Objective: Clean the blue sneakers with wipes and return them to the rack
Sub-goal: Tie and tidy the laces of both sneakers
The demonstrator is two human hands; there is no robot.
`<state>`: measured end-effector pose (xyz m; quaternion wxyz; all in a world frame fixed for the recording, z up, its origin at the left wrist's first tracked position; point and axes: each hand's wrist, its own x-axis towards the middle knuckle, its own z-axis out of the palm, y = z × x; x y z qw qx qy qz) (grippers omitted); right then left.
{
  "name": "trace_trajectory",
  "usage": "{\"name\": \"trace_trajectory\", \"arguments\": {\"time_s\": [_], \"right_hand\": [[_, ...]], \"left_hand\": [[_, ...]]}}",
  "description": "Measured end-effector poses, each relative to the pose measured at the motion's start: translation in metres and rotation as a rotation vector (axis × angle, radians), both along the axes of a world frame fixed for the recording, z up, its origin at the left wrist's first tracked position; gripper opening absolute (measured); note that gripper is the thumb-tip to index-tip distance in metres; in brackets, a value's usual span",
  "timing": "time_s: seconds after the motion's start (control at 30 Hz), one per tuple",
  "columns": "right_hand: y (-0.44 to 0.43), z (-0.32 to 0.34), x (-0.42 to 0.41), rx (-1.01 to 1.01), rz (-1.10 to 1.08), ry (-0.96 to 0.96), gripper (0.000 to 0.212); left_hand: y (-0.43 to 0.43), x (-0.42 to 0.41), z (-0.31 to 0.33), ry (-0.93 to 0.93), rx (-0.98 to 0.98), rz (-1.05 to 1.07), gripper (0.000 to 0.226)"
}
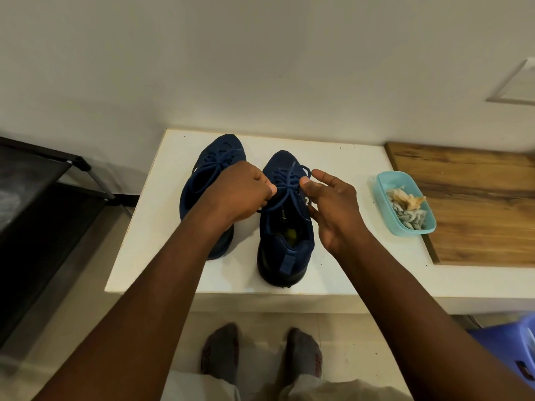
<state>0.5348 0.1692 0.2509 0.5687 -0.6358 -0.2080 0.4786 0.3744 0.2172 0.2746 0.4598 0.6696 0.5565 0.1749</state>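
The left arm (162, 285) and the right arm (405, 299) are bare all the way up. The left hand (240, 195) and the right hand (333, 209) are bare too. Down below, the feet wear grey socks, the left sock (220, 351) and the right sock (304, 354). Each sock has red marks on its side. The trousers (298, 390) are a pale sandy colour.
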Motion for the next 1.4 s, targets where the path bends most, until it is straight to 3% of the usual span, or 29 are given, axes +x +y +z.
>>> {"name": "trace_trajectory", "arguments": {"time_s": [1.0,1.17,1.3,1.4], "right_hand": [[0.002,0.002,-0.003,-0.006,-0.136,-0.039,0.042],[-0.009,0.001,0.003,0.022,0.013,-0.279,0.033],[-0.021,0.001,0.019,-0.037,0.183,-0.475,0.043],[-0.026,-0.005,0.020,-0.083,0.302,-0.602,0.040]], "left_hand": [[-0.004,0.001,0.004,0.122,0.001,-0.061,0.022],[-0.004,-0.006,0.004,0.040,0.042,0.019,0.024],[-0.007,-0.006,0.017,-0.119,-0.142,0.029,0.014],[-0.013,-0.001,0.023,-0.059,-0.210,-0.021,0.013]]}}
